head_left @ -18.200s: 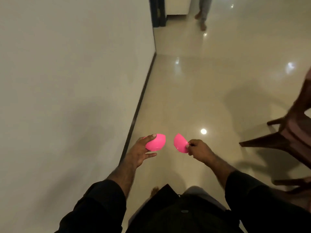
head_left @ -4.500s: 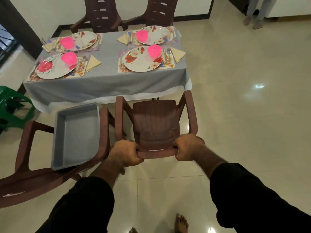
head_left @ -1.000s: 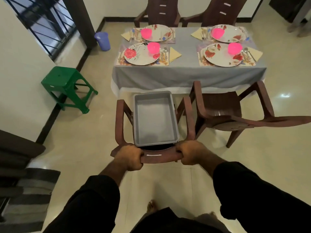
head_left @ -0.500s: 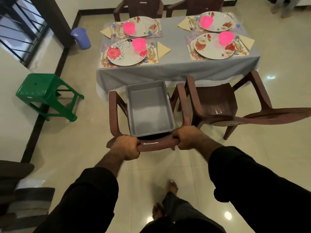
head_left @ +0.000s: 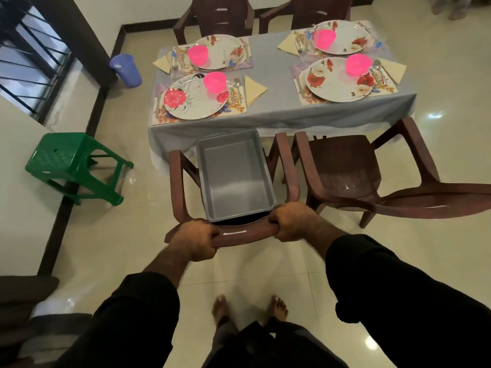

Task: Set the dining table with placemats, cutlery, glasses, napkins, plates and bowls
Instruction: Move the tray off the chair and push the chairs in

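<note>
Closer now, gray-clothed table on glossy tiled floor.

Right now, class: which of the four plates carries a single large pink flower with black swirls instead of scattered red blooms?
The near-left plate, closest to the green stool; the other three show scattered red flowers.

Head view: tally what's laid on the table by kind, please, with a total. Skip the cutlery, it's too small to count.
Plates: 4
Pink bowls: 4
Yellow napkins: 4
Placemats: 4
Total: 16
</note>
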